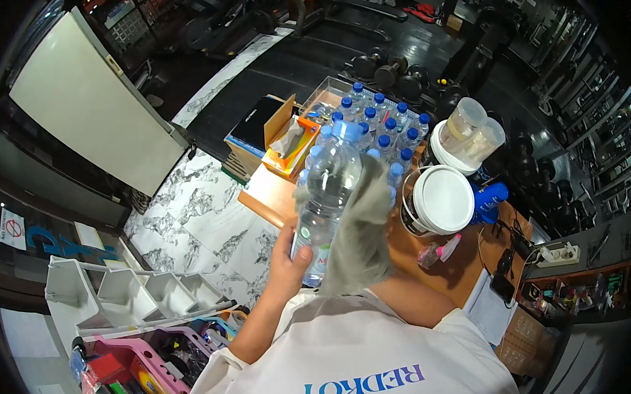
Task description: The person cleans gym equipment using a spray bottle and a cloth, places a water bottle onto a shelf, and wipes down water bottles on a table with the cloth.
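Gripping a lg. clear bottle (332, 178) low on its side: L hand (287, 267), fingers closed round it, blue cap up, btl. tilted slightly, just in front of the white shirt (354, 353). R hand's hidden by a grey cloth (358, 241) lying against the btl.'s R side; can't tell its grip. Beyond, on the wooden desk (467, 260): blue-capped bottles (391, 129), orange tissue box (298, 155) to the L, white-lidded tub (444, 198) to the R, w/ sm. spray btl. (440, 251) nearby.
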### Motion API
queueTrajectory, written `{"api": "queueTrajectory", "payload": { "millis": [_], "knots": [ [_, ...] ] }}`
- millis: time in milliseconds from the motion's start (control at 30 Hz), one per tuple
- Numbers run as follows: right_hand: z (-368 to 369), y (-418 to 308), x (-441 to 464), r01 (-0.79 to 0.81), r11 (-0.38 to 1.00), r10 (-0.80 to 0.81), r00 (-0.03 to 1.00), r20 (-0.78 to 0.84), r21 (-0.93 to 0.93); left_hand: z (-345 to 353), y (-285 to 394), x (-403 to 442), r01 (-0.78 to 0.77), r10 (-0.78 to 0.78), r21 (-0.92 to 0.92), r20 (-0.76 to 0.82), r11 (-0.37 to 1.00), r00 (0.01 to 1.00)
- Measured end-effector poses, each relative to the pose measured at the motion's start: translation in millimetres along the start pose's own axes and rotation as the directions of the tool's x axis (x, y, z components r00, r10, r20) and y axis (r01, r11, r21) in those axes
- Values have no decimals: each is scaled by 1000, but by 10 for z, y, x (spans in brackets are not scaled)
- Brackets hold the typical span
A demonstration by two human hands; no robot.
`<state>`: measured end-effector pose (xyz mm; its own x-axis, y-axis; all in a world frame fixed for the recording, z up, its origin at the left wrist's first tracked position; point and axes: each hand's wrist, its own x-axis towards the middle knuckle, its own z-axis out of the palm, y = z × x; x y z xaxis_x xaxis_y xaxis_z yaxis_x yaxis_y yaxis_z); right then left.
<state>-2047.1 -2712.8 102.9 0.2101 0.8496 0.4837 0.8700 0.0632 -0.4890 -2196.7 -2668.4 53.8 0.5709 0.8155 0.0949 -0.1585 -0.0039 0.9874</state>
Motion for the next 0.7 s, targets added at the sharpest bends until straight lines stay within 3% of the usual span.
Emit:
{"api": "queueTrajectory", "payload": {
  "millis": [33,67,100,133,167,200,233,267,300,333,367,400,467,500,533,567,600,633,700],
  "knots": [
    [2,-75,-67,-8,1000,9,999,31,-26,22,-10,3,-36,32,-126,-27,991,999],
    [-3,-138,-118,-16,999,18,998,52,-40,26,4,3,-37,33,-127,-27,991,999],
    [46,-253,-141,-120,970,139,987,-77,210,17,33,5,-22,18,-199,-19,980,1000],
    [27,-210,-182,-124,970,143,986,-80,208,0,50,6,-4,2,-269,-7,963,1000],
    [-1,-125,-232,46,999,-44,986,162,-12,-39,27,-8,-14,21,-207,31,978,999],
    [-54,-110,-239,261,949,-164,888,430,-177,-63,29,-25,-7,16,-208,40,978,999],
    [-241,-221,-108,-5,991,86,798,597,-137,-84,35,-44,1,5,-101,57,995,998],
    [-193,-181,-168,-12,990,93,798,595,-139,-99,39,-52,4,-5,9,73,1000,997],
    [-88,-107,-265,2,999,22,879,477,-51,-114,19,-47,7,-8,9,78,1000,997],
    [-4,-43,-326,33,999,-43,939,342,34,-128,-16,-27,-48,41,152,47,987,998],
    [56,-8,-329,32,999,-41,939,341,32,-131,-35,-9,-97,95,293,21,951,995],
    [133,8,-307,-10,980,-52,951,304,200,-62,27,-9,-96,94,293,22,951,995],
    [288,12,-223,-70,852,-56,973,223,519,172,195,-15,-141,135,-13,-212,990,968],
    [340,8,-197,-89,748,-44,982,183,658,196,45,-14,-171,131,-72,-390,983,912],
    [357,9,-191,-99,621,-25,989,145,777,133,-89,-30,-169,129,-72,-387,983,913],
    [357,-5,-190,-99,568,-32,989,142,817,30,-205,-61,-175,102,-255,-274,951,956],
    [352,-26,-198,-92,563,-52,988,146,821,21,-140,-65,-155,95,-429,-157,890,983],
    [341,-33,-206,-74,578,-85,985,150,812,23,-42,-89,-127,82,-478,-115,869,990],
    [331,-12,-260,-6,679,-168,972,162,734,-6,56,-31,-154,56,-363,-266,919,962]
  ]
}}
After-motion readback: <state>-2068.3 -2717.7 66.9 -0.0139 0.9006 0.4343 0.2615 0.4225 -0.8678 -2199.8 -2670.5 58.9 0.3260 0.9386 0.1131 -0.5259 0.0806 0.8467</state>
